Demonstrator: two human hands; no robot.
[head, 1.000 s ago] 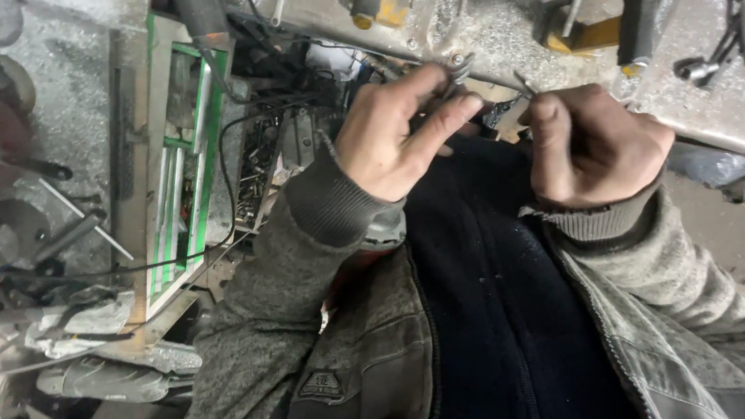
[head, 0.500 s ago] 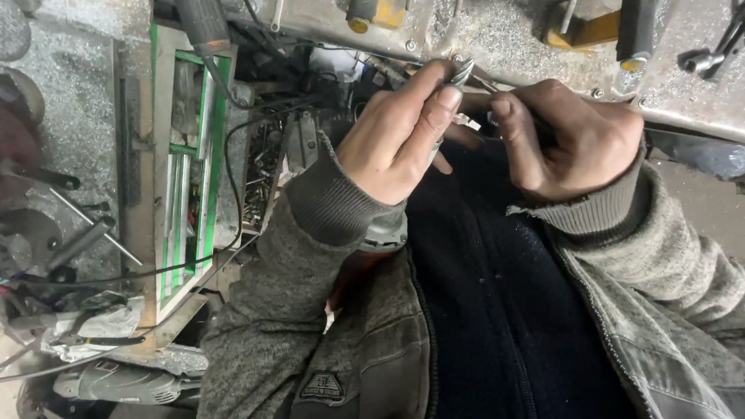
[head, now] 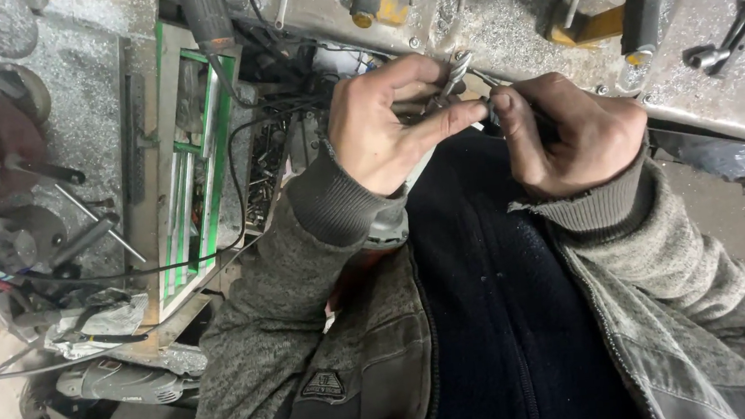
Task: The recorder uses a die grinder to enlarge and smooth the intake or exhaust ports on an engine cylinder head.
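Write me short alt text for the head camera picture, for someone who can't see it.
Seen from above, a person's left hand and right hand meet in front of their chest, pinching a small metal bit between the fingertips. Beyond them lies a dusty metal workbench, with a green-edged tool case to the left.

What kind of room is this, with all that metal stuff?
Probably a metalworking workshop: a workbench dusted with metal shavings, a green tool case of bits, and an angle grinder lying below.
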